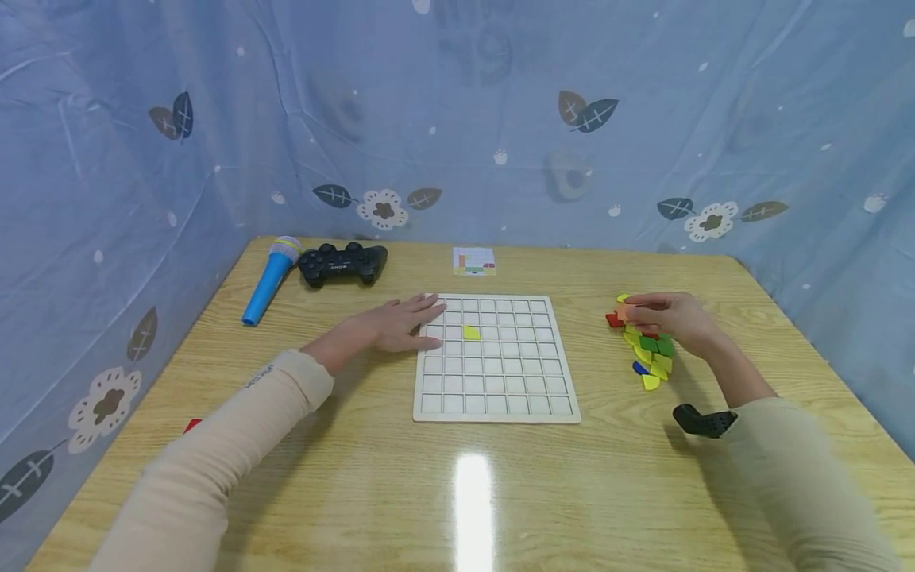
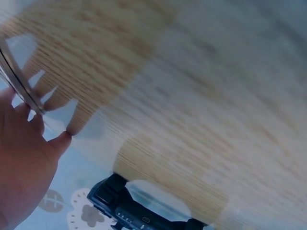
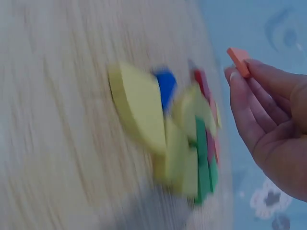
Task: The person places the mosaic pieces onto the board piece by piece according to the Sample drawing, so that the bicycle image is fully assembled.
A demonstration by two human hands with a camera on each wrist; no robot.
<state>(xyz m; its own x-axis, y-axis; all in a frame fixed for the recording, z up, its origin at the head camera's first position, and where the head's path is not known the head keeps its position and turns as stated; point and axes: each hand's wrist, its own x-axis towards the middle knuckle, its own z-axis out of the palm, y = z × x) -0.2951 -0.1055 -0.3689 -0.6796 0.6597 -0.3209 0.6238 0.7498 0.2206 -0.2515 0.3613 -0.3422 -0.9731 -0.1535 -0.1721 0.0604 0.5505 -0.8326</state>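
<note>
A white grid board (image 1: 493,408) lies mid-table, with one yellow quarter-round piece (image 1: 471,333) in a cell toward its upper left. My left hand (image 1: 400,324) rests at the board's left edge, fingers spread and reaching over the rim. On the right, my right hand (image 1: 672,318) pinches a flat orange block (image 3: 240,61) between thumb and fingertips, held up over a heap of colored blocks (image 1: 646,349). Yellow, green, red and blue pieces make up the heap; the right wrist view shows a large yellow curved piece (image 3: 139,108) in front of a blue piece (image 3: 166,87).
Behind the board lies a small card with a colored pattern (image 1: 474,261). A blue toy microphone (image 1: 268,282) and a black game controller (image 1: 341,264) lie at the back left. A black curved object (image 1: 702,421) is by the right forearm, and a red piece (image 1: 192,425) by the left sleeve.
</note>
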